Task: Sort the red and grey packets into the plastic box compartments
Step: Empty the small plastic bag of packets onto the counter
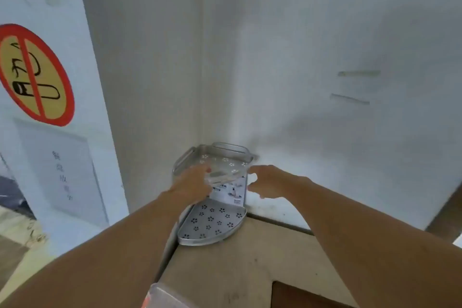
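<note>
Both hands reach the corner rack [212, 220]: left hand [192, 182] grips a clear plastic box [225, 172], right hand [270, 182] loosely curled, empty.

the corner rack [211, 220] is silver-grey metal, both its shelves punched with small flower-shaped holes, dark on the lower shelf, pale on the upper. a white label [231, 192] with dark print sits between the shelves. left of the rack, a sign [32, 75] shows a red ring and slash over yellow, with black marks. the surface [232, 265] under the rack is tan.

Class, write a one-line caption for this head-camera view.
Left hand grips a clear plastic box over a metal corner rack; right hand reaches in.
</note>
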